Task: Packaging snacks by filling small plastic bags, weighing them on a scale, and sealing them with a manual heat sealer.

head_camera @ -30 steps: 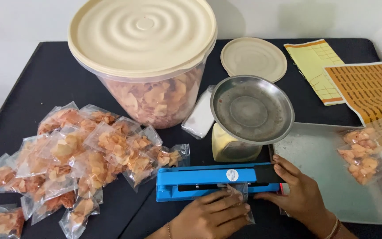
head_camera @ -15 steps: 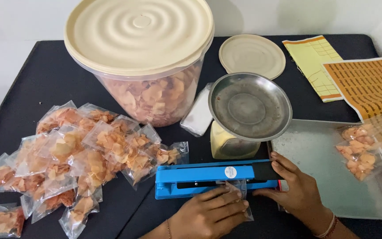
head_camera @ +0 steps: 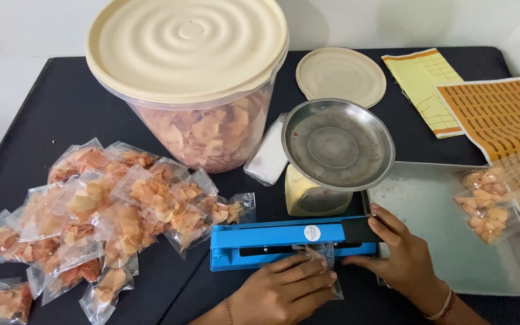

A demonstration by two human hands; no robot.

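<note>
Nearest the camera, the left hand [head_camera: 287, 289] lies flat over a small clear pouch [head_camera: 326, 271], fingers closed down on it, so most of the pouch is hidden; only its top edge shows, tucked under the bar of the blue heat sealer [head_camera: 290, 239]. The right hand [head_camera: 401, 259] curls over the sealer's black handle end, fingers bent on top and pressing it. Both wrists are cut off by the lower frame edge.

To the left, a heap of filled snack pouches [head_camera: 103, 210] spreads across the black tabletop [head_camera: 49, 114]; the outermost ones run off the bottom-left corner. To the right, a metal tray [head_camera: 434, 241] holds two filled pouches [head_camera: 485, 204], with bare tray between them and the right hand.

Just behind the sealer stands a small scale with a steel pan [head_camera: 338, 144], its dial hidden under the pan. A white packet [head_camera: 269, 159] leans between the scale and the large lidded tub of chips [head_camera: 200, 90]. Farther back lie a round cream lid [head_camera: 340, 76] and sheets of yellow and orange labels [head_camera: 501, 114], the orange sheet cut off at the right edge.
</note>
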